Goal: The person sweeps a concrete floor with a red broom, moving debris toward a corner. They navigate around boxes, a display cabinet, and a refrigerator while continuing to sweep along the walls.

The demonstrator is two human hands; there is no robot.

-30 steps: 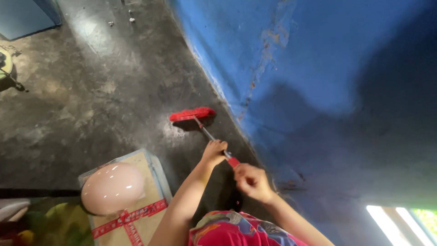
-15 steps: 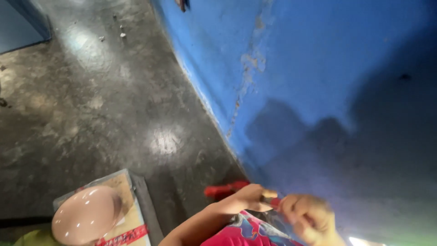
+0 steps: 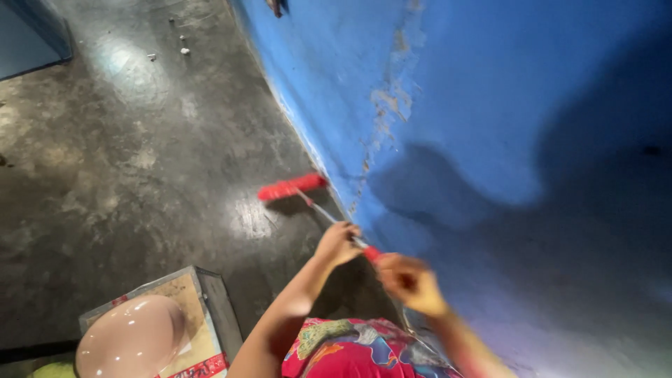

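We see the red broom (image 3: 290, 187) head on the floor at the foot of the blue wall (image 3: 448, 91); our left hand (image 3: 337, 243) closes round its handle, our right hand (image 3: 411, 283) grips the red end, farther from that wall's foot.

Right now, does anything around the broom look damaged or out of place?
Yes. The blue painted wall has patches of peeling paint above the red broom head, with bare plaster showing. A few small light bits of debris lie on the grey concrete floor farther off.
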